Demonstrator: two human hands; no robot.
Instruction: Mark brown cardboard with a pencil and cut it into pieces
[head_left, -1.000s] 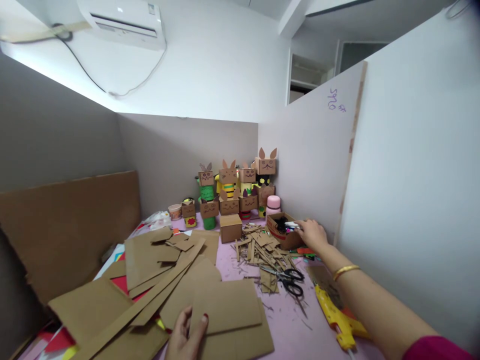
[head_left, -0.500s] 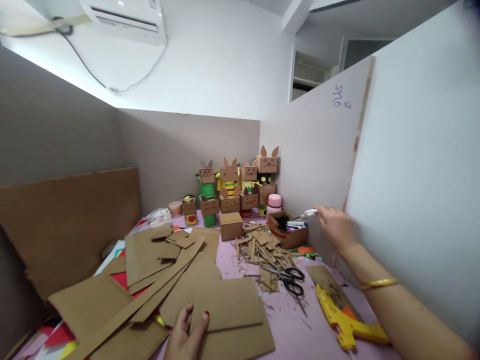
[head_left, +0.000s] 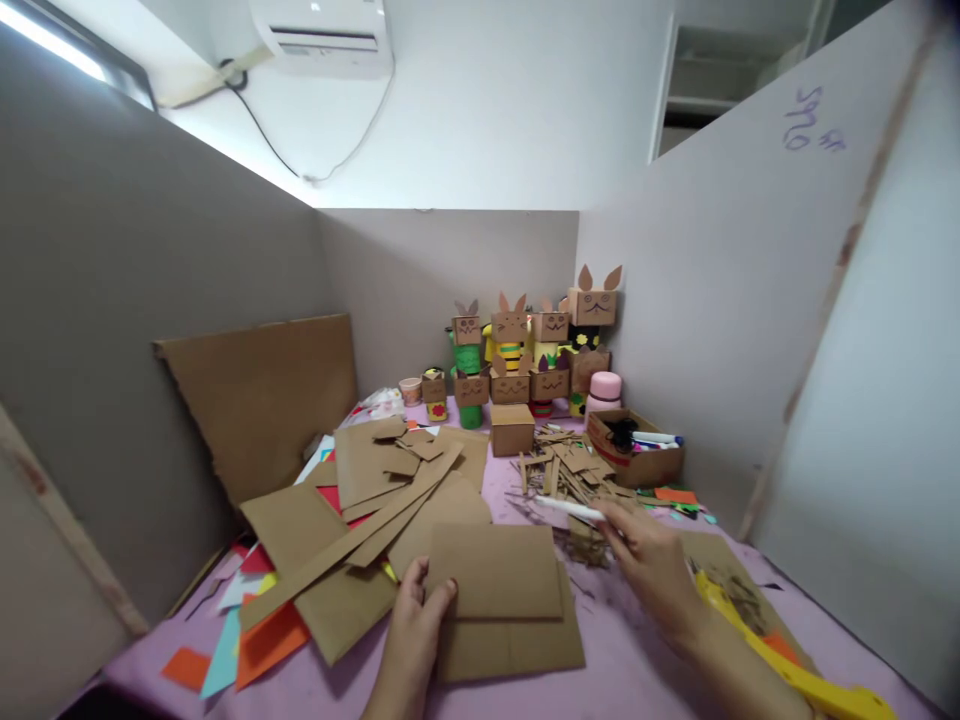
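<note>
My left hand (head_left: 414,625) grips the left edge of a rectangular cardboard sheet (head_left: 496,570), its thumb on top. This sheet overlaps a second cardboard piece (head_left: 517,650) underneath. My right hand (head_left: 649,565) is closed around a slim white pen (head_left: 570,508), which points left just above the far right corner of the sheet. Behind the pen lies a heap of narrow cardboard scraps (head_left: 574,470). The black-handled scissors seen earlier are hidden behind my right hand.
Loose cardboard pieces (head_left: 300,540) and coloured paper (head_left: 270,640) spread on the left. A yellow glue gun (head_left: 795,660) lies right, beside my forearm. A box with markers (head_left: 637,460), a pink bottle (head_left: 602,392) and several cardboard animal figures (head_left: 510,330) stand behind. Partitions (head_left: 450,300) enclose the table.
My right hand has come from beside the marker box down and towards the cardboard sheet, bringing the white pen. My left hand stays on the sheet. The view has turned left.
</note>
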